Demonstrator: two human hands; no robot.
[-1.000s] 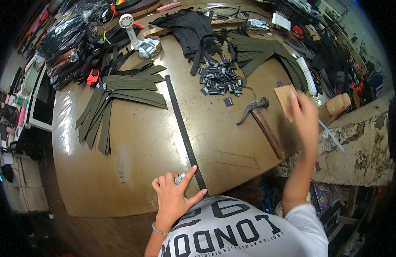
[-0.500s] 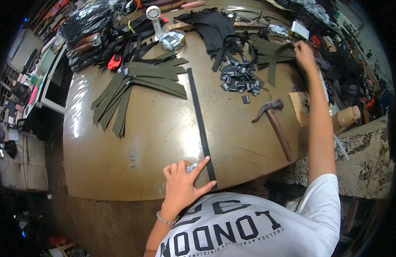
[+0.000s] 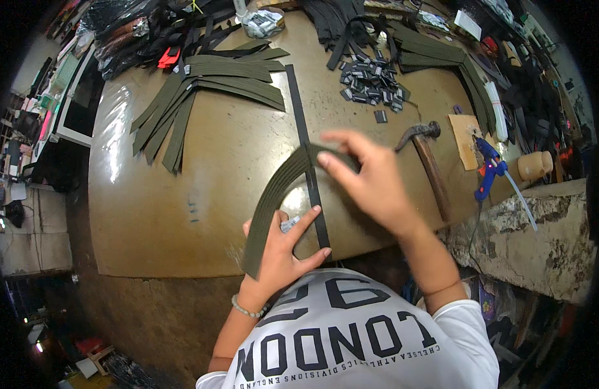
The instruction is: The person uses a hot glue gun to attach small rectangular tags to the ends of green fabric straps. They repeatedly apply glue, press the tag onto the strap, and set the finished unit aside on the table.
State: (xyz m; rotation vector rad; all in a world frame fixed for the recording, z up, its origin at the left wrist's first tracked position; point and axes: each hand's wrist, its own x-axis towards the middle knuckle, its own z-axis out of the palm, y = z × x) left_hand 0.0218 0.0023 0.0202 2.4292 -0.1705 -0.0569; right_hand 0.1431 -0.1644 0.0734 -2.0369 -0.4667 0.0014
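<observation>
My right hand has an olive webbing strap between thumb and fingers, above the middle of the table. The strap curves down to the left, crossing over a narrow black strip and hanging in front of part of my left hand. That hand rests at the table's near edge, thumb and forefinger spread and touching the black strip. Its curled fingers hold a small grey-white piece, mostly hidden. Ahead lies a heap of small dark labels, with a single label apart from it.
Olive straps lie fanned at left and stacked at far right. A claw hammer lies right of my right hand, near a wooden board and a blue glue gun. Black plastic-wrapped bundles crowd the far left.
My right hand has come from the far-right strap stack to the table's middle, bringing an olive strap. My left hand stays at the black strip. The view has shifted, and the glue gun now shows.
</observation>
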